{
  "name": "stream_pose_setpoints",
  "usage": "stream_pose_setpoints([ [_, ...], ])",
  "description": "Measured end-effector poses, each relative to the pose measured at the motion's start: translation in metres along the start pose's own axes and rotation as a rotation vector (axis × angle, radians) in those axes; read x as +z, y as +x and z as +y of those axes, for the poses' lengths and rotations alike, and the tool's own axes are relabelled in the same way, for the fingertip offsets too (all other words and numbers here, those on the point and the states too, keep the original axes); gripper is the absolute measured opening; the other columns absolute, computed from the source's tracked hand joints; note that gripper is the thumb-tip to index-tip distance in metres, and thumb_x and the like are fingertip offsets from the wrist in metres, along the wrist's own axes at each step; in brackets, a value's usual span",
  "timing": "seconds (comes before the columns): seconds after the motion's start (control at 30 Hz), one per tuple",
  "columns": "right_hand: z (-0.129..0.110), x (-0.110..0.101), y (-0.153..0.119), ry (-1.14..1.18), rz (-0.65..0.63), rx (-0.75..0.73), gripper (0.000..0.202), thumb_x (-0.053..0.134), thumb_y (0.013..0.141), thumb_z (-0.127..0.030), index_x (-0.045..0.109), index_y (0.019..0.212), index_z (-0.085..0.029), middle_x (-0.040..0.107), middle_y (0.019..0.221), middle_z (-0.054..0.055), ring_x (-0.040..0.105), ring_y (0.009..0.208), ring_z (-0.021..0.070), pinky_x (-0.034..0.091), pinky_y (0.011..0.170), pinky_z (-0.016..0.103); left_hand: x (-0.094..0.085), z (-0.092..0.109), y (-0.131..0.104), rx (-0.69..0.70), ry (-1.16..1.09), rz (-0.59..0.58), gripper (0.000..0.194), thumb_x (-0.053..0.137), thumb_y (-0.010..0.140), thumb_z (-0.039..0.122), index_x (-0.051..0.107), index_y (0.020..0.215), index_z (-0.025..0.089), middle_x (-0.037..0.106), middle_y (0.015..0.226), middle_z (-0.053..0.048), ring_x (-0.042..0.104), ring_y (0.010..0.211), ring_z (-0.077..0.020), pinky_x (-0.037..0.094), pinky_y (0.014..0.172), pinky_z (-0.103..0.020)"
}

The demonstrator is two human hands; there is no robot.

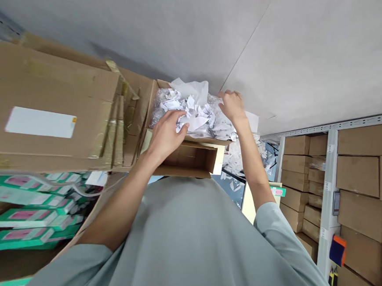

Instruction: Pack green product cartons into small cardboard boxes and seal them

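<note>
Crumpled white paper (198,117) and clear bubble wrap (161,101) fill a cardboard box (152,102) against the wall. My left hand (168,133) is over the near left part of this filling, thumb and fingers apart, with nothing seen in it. At the right side of the box is my right hand (232,105), its fingers bent and the thumb apart from them. No object shows in it; whether the fingertips touch the wrap cannot be made out. Directly in front of my body stands a smaller open carton (191,158), with a bare brown inside.
Flattened cardboard (46,83) is stacked at the left. Below it, a large carton holds several green-and-white packets (26,216). More white paper scraps (238,157) lie right of the box. Shelving (330,171) with closed brown cartons (358,174) stands at the right.
</note>
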State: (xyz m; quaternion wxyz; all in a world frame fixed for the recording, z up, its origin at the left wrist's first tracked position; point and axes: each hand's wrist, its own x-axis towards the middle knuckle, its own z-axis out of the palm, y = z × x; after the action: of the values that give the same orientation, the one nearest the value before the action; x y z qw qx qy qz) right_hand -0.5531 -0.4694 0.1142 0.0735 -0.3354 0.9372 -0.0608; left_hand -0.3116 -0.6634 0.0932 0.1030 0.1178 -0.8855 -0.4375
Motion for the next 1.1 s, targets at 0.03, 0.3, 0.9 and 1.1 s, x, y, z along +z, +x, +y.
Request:
stream_pose_setpoints([
  [0.03,-0.002,0.001,-0.001,0.006,0.012,-0.004,0.033,0.074,0.106,-0.016,0.079,0.139,-0.018,0.079,0.139,0.019,0.071,0.144,0.0381,0.035,0.143,0.068,-0.001,0.0,0.002,0.003,0.008,0.003,0.04,0.063,0.107,0.031,0.071,0.146,0.026,0.075,0.149,-0.013,0.072,0.141,-0.0356,0.055,0.127,-0.05],
  [0.3,-0.052,-0.003,-0.052,0.003,-0.007,-0.105,0.037,0.068,0.113,-0.022,0.071,0.149,-0.02,0.07,0.153,0.019,0.062,0.151,0.0404,0.051,0.131,0.064,-0.001,-0.018,0.002,-0.038,0.053,0.004,0.043,0.072,0.1,0.033,0.074,0.143,0.027,0.075,0.147,-0.012,0.074,0.134,-0.0374,0.057,0.124,-0.052],
  [0.9,-0.093,-0.01,-0.109,-0.145,-0.093,-0.191,0.032,0.055,0.118,-0.015,0.086,0.122,-0.019,0.079,0.137,0.019,0.064,0.134,0.0358,0.049,0.116,0.051,0.024,-0.027,-0.004,0.04,0.085,-0.144,0.047,0.076,0.096,0.025,0.078,0.143,0.022,0.071,0.155,-0.017,0.065,0.147,-0.0416,0.051,0.13,-0.055],
  [1.1,-0.09,-0.037,-0.152,0.093,0.054,-0.128,0.031,0.056,0.122,-0.028,0.085,0.132,-0.023,0.081,0.134,0.015,0.07,0.125,0.0319,0.055,0.111,0.046,0.0,-0.008,-0.018,0.092,-0.027,-0.067,0.032,0.069,0.104,0.028,0.082,0.132,0.024,0.075,0.149,-0.012,0.07,0.141,-0.0342,0.053,0.128,-0.048],
])
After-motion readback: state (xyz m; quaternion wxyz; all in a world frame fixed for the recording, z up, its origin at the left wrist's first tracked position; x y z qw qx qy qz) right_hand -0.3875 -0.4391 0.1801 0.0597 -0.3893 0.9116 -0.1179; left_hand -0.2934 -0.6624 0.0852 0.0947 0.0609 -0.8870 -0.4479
